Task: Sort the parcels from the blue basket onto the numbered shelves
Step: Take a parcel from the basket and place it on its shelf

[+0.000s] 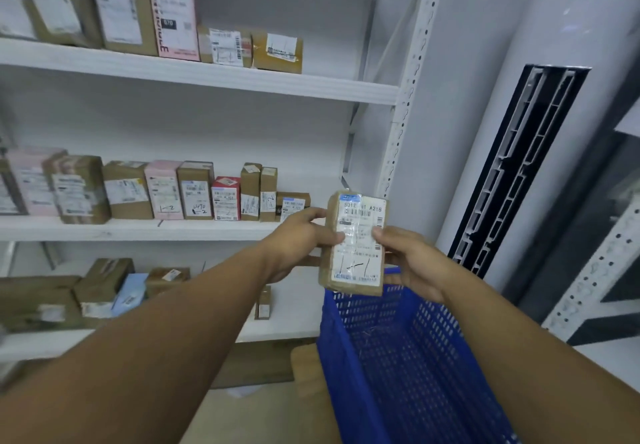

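Observation:
A small brown parcel (356, 242) with a white label marked "1-1" stands upright in the air in front of me. My left hand (301, 239) grips its left edge and my right hand (412, 260) pinches its right edge, thumb on the label. Below it hangs the blue basket (408, 357), which looks empty inside. White shelves fill the left: the top shelf (207, 73), the middle shelf (138, 227) with a row of parcels, some marked "1-2", and the lower shelf (284, 331) with a few parcels.
A white perforated shelf upright (408, 97) stands just behind the parcel. A tall white floor air conditioner (540, 132) with a dark vent is at the right. Another rack's post (595, 270) shows at far right. A brown box (256, 364) sits under the lower shelf.

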